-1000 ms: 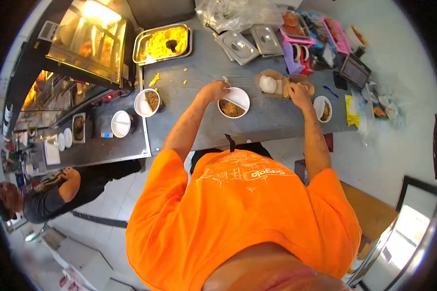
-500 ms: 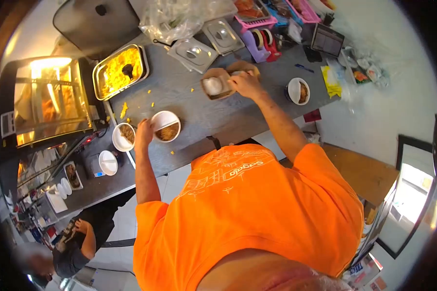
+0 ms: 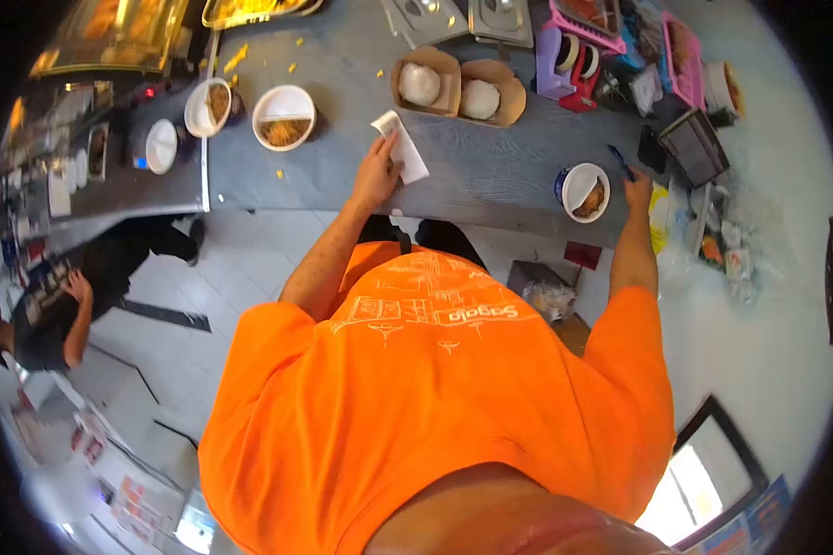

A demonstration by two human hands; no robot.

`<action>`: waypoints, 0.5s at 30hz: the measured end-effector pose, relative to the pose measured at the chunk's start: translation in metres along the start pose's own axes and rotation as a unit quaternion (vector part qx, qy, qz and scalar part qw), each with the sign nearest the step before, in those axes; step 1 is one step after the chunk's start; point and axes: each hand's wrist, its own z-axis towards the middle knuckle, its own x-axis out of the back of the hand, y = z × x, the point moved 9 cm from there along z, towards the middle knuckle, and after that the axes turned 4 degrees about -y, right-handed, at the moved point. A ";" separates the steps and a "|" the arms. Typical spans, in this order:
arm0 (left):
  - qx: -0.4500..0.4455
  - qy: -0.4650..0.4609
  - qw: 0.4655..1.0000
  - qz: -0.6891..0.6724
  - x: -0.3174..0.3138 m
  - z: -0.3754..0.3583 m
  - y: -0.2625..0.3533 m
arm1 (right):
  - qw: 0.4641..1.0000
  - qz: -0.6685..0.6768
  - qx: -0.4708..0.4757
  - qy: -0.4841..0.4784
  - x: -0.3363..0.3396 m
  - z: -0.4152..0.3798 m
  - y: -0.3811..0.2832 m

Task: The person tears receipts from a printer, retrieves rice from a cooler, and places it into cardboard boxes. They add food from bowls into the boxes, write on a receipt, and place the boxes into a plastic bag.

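My left hand (image 3: 378, 174) is at the counter's near edge, its fingers pressed onto a white paper slip (image 3: 410, 156) with a curled far end. At the right, my right hand (image 3: 637, 189) has its fingertips closed on a blue pen (image 3: 618, 159). Just left of it stands a white round bowl (image 3: 579, 188) with a divider and brown food in one half. Beyond the slip is an open brown cardboard box (image 3: 449, 91) whose two halves hold a white rounded item (image 3: 420, 84) and another white rounded item (image 3: 480, 99).
A divided bowl (image 3: 286, 104) and a second bowl (image 3: 201, 116) hold brown food at the left. Purple tape dispenser (image 3: 553, 72), tablet-like screen (image 3: 692, 145) and pink basket (image 3: 682, 57) line the right back. A person in dark clothes (image 3: 57, 305) stands at the left.
The view has shifted. My left hand has gone from the bowls to the paper slip. My right hand has left the cardboard box and taken hold of the pen.
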 end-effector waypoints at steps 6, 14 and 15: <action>0.009 0.158 0.941 0.299 0.033 -0.009 0.035 | 0.997 0.020 0.024 0.064 0.024 0.002 -0.007; -0.014 0.117 0.934 0.337 0.029 -0.019 0.026 | 0.793 0.597 0.119 -0.028 0.048 -0.137 -0.306; -0.008 0.118 0.934 0.336 0.029 -0.018 0.026 | 0.774 0.611 0.138 -0.093 0.012 -0.154 -0.348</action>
